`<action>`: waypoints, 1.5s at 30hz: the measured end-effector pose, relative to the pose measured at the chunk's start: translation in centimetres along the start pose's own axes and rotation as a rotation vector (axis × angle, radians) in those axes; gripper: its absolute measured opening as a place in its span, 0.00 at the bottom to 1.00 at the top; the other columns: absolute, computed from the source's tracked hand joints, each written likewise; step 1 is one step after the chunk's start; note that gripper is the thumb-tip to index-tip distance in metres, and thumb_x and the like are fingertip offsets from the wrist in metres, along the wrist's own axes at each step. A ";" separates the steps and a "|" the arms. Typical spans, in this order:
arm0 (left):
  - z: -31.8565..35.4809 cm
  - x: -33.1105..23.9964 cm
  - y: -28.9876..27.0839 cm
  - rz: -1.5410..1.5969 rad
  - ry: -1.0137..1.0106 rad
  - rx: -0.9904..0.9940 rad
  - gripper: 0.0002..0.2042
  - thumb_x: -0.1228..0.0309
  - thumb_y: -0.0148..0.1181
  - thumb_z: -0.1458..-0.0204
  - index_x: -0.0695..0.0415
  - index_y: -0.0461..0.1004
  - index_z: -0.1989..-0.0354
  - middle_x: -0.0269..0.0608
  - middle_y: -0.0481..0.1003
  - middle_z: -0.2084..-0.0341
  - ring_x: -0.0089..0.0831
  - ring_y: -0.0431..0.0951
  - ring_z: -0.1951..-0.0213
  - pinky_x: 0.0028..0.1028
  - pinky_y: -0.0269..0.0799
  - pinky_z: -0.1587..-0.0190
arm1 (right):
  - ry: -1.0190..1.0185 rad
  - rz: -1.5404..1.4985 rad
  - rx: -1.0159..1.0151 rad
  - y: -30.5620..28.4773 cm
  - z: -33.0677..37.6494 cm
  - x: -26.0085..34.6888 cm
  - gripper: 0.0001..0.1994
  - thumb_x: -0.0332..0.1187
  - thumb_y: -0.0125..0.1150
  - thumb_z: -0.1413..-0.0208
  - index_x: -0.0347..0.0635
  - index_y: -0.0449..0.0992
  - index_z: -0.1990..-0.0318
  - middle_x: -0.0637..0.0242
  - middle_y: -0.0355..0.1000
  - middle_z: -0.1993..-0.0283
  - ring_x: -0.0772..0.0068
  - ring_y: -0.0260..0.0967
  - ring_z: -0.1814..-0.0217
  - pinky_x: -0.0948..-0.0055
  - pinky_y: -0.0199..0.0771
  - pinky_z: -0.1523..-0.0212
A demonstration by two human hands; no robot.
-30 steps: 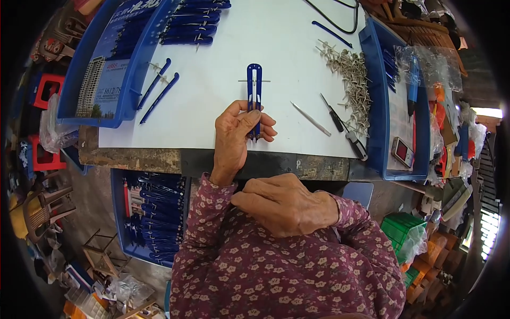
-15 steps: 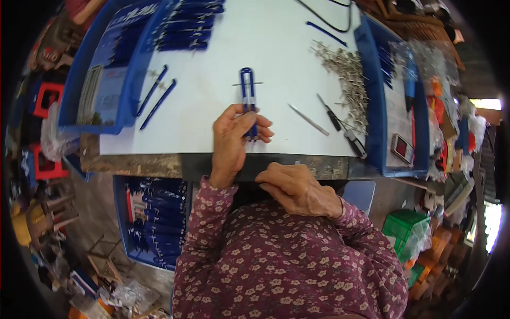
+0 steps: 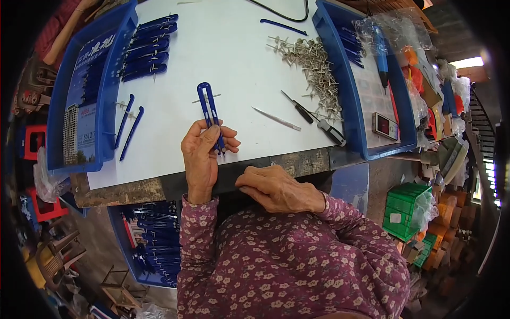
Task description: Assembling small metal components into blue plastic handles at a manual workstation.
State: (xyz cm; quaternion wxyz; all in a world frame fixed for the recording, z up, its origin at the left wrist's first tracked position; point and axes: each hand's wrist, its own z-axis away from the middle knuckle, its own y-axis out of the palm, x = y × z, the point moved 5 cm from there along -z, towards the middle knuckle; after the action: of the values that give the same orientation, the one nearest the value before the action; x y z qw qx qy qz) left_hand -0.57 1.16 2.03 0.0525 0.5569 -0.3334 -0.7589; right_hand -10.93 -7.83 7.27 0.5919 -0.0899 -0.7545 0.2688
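Note:
My left hand [image 3: 203, 155] is closed round the lower end of a blue U-shaped piece [image 3: 205, 91], its loop pointing away from me above the white tabletop. A thin metal pin [image 3: 198, 101] crosses the piece near the loop. My right hand [image 3: 280, 189] hangs by the table's front edge with bent fingers; its palm is hidden, so I cannot make out whether it holds anything. Nearest to it on the table lie pointed metal tweezers [image 3: 276, 118], a black-handled screwdriver [image 3: 297, 107] and a grey-and-black handled tool [image 3: 332, 132].
Metal pins [image 3: 313, 69] are heaped beside the right blue tray [image 3: 350, 80]. Stacked blue pieces [image 3: 149, 48] and two loose blue strips [image 3: 132, 133] lie near the left tray [image 3: 108, 117]. A lower tray [image 3: 119, 234] sits below the table. Another person's arm [image 3: 66, 32] shows far left.
The whole view has shifted and tilted, moving the table items leftward in the picture. My left hand keeps its grip on the blue piece, and my right hand stays bent at the edge.

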 end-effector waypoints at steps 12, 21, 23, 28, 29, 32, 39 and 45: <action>-0.4 -0.1 0.1 -0.003 -0.006 0.028 0.08 0.73 0.49 0.47 0.67 0.65 0.65 0.51 0.74 0.75 0.32 0.76 0.76 0.25 0.73 0.74 | 0.035 0.009 -0.015 0.0 -0.1 -1.0 0.05 0.24 0.54 0.52 0.37 0.67 0.67 0.59 0.64 0.75 0.57 0.63 0.77 0.65 0.60 0.78; -1.5 -3.5 -1.7 -0.130 -0.096 0.010 0.08 0.72 0.50 0.48 0.66 0.66 0.66 0.50 0.74 0.76 0.31 0.76 0.77 0.24 0.73 0.75 | 0.126 -0.022 -0.023 -0.3 -0.1 -1.4 0.05 0.24 0.53 0.51 0.36 0.69 0.65 0.58 0.67 0.74 0.58 0.64 0.75 0.66 0.61 0.74; -2.4 -4.8 -2.7 -0.186 -0.135 0.030 0.08 0.72 0.50 0.48 0.66 0.67 0.65 0.50 0.74 0.76 0.31 0.76 0.77 0.23 0.73 0.74 | 0.106 0.014 -0.091 -0.5 0.1 -1.8 0.05 0.24 0.54 0.52 0.36 0.69 0.66 0.59 0.67 0.74 0.60 0.64 0.76 0.67 0.62 0.74; -4.9 -8.6 -4.5 -0.450 -0.144 -0.004 0.07 0.72 0.50 0.49 0.65 0.68 0.67 0.48 0.74 0.76 0.29 0.76 0.77 0.22 0.73 0.74 | 0.097 -0.016 -0.071 -0.3 -0.3 -2.0 0.04 0.23 0.53 0.51 0.36 0.70 0.66 0.60 0.67 0.74 0.63 0.64 0.78 0.69 0.62 0.76; -5.6 -9.1 -4.7 -0.466 -0.162 0.001 0.07 0.73 0.50 0.49 0.64 0.68 0.68 0.48 0.74 0.76 0.28 0.76 0.77 0.22 0.73 0.74 | 0.086 -0.028 -0.081 -0.3 -0.4 -2.0 0.04 0.23 0.53 0.51 0.36 0.70 0.66 0.60 0.67 0.74 0.64 0.64 0.80 0.70 0.61 0.77; -7.6 -10.5 -4.8 -0.539 -0.187 0.023 0.06 0.73 0.51 0.49 0.64 0.68 0.69 0.47 0.74 0.76 0.27 0.75 0.77 0.21 0.73 0.74 | 0.071 -0.068 -0.124 -0.5 -0.3 -2.2 0.04 0.23 0.53 0.50 0.34 0.70 0.66 0.61 0.68 0.76 0.71 0.62 0.84 0.73 0.58 0.82; -13.0 -13.4 -6.1 -0.798 -0.196 0.083 0.04 0.74 0.52 0.51 0.61 0.69 0.71 0.40 0.73 0.78 0.23 0.73 0.78 0.20 0.72 0.73 | 0.089 -0.097 -0.160 -0.2 -0.2 -2.4 0.04 0.23 0.54 0.50 0.34 0.71 0.66 0.60 0.68 0.77 0.72 0.60 0.84 0.73 0.58 0.82; -14.2 -13.3 -4.6 -0.985 -0.243 0.163 0.04 0.73 0.53 0.53 0.60 0.70 0.74 0.37 0.72 0.81 0.20 0.72 0.81 0.19 0.70 0.78 | -0.078 0.051 -0.227 -2.5 -4.0 -0.4 0.05 0.21 0.53 0.53 0.34 0.68 0.67 0.57 0.65 0.76 0.60 0.62 0.82 0.67 0.59 0.81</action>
State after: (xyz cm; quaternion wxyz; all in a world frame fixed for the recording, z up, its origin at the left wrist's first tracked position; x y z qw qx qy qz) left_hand 18.28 4.41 7.98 -0.3941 0.5581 -0.0931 -0.7243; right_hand -6.60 -8.95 8.86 0.5413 -0.1648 -0.7999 0.2000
